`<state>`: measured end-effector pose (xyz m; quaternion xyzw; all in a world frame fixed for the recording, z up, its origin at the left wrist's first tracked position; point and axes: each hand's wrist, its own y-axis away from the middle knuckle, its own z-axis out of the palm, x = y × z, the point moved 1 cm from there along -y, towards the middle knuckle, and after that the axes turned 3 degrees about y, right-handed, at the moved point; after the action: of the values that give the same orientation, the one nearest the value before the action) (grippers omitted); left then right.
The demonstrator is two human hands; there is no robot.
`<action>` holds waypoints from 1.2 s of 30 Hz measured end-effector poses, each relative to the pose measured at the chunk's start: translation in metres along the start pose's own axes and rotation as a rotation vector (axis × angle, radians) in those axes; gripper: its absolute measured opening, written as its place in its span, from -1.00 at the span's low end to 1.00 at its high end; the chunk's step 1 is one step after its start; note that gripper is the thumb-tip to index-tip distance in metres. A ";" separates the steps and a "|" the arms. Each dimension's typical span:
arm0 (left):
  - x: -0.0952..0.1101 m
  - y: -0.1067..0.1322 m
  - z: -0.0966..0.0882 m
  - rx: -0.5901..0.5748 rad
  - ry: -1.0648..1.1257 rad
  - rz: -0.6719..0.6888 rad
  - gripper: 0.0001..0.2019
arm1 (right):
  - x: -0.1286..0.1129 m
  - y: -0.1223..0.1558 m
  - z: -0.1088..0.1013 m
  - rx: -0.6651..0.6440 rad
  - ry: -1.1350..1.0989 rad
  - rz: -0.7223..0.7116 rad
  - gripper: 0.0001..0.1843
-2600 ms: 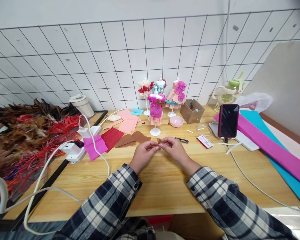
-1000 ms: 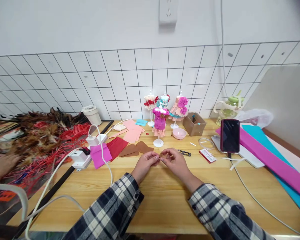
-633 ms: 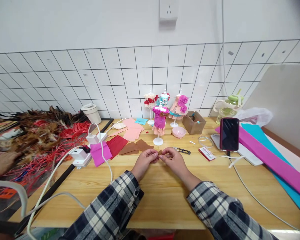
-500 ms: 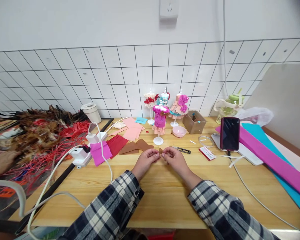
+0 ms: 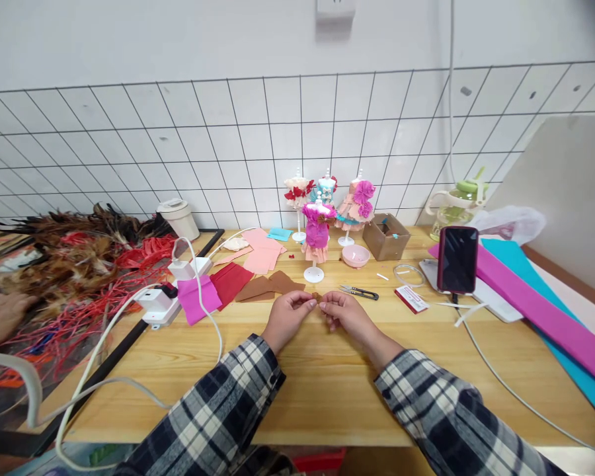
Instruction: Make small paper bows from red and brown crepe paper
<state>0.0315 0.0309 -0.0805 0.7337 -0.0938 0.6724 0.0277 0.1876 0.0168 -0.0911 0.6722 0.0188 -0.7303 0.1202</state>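
Observation:
A small piece of brown paper (image 5: 317, 297) is pinched between my two hands just above the table. My left hand (image 5: 288, 318) grips its left side between thumb and fingers. On the right side my right hand (image 5: 346, 317) closes on it with thumb and forefinger. Most of the piece is covered by the fingertips. Brown paper sheets (image 5: 256, 289) lie beyond my left hand. Thread snips (image 5: 361, 292) rest just beyond my right hand. Straight ahead stands a mini dress form (image 5: 317, 233) wearing a magenta paper dress.
Three more dressed forms stand behind, by a pink bowl (image 5: 356, 256) and a cardboard box (image 5: 387, 237). A phone (image 5: 457, 260) stands at right beside long paper strips. Power strips (image 5: 159, 307) with loose cables are at left, where another person's hand (image 5: 2, 319) touches feathers (image 5: 74, 254).
The brown piece shows less between my fingertips, and my right fingers have shifted slightly around it. The view has tilted down a little.

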 end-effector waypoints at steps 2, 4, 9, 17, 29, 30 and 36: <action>0.000 0.000 0.000 -0.032 -0.007 0.011 -0.79 | -0.001 0.001 0.000 0.017 0.014 -0.021 -0.68; 0.000 0.000 -0.001 -0.062 -0.006 0.020 -0.79 | -0.003 0.001 -0.001 0.073 0.093 -0.100 -0.64; 0.000 0.002 0.001 -0.136 -0.016 0.013 -0.76 | -0.003 0.000 -0.004 0.173 0.345 -0.234 -0.78; -0.002 -0.001 -0.002 -0.123 0.022 -0.032 -0.77 | -0.002 0.003 -0.007 0.000 0.305 -0.252 -0.37; -0.003 -0.001 -0.002 -0.197 -0.090 -0.019 -0.74 | -0.008 0.001 -0.012 0.045 0.509 -0.355 -0.79; -0.003 -0.002 -0.003 -0.193 -0.088 -0.019 -0.74 | -0.009 0.000 -0.013 0.046 0.484 -0.334 -0.81; -0.002 -0.001 -0.003 -0.237 -0.123 -0.021 -0.72 | -0.007 -0.001 -0.019 0.033 0.465 -0.270 -0.82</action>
<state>0.0286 0.0323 -0.0818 0.7659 -0.1665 0.6101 0.1156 0.2061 0.0227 -0.0861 0.8151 0.1234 -0.5661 0.0031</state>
